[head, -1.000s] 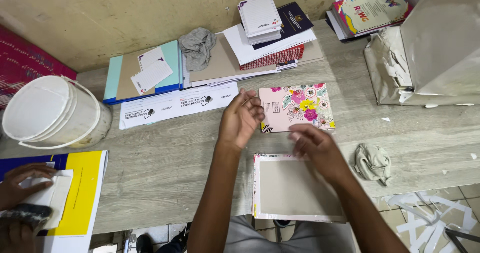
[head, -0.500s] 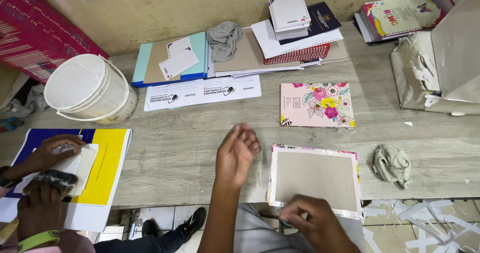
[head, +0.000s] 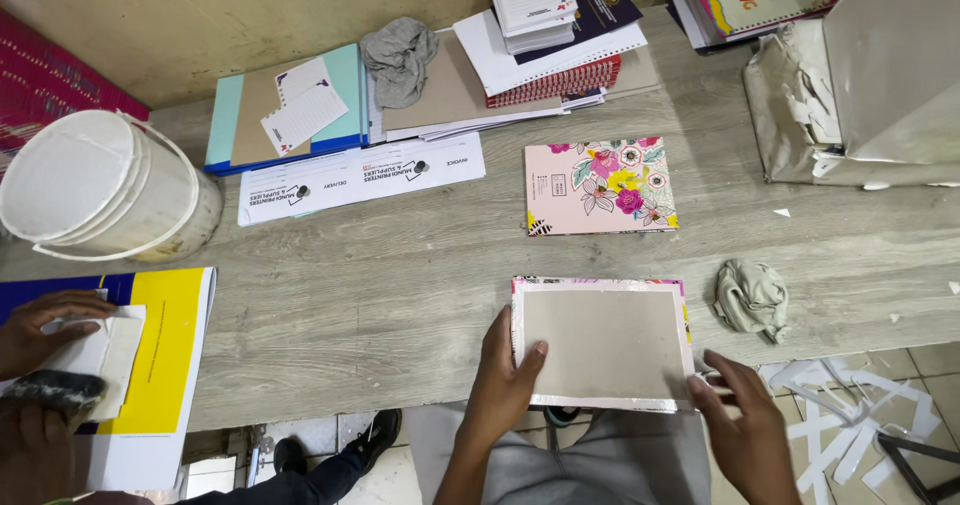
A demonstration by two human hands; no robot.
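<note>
While the grey cardboard cover with floral wrapped edges (head: pixel 603 343) lies long axis nine-to-three, the open left hand (head: pixel 503 383) presses its nine o'clock edge and the right hand (head: pixel 742 427), fingers loosely open, touches its four o'clock corner.

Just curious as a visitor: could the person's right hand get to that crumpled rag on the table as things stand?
Probably yes. The right hand rests at the grey board's lower right corner, and the crumpled rag lies just beyond it on bare table, with nothing between them.

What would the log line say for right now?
left hand: resting on grey board cover left edge | right hand: at its lower right corner | floral cover: apart, untouched
</note>
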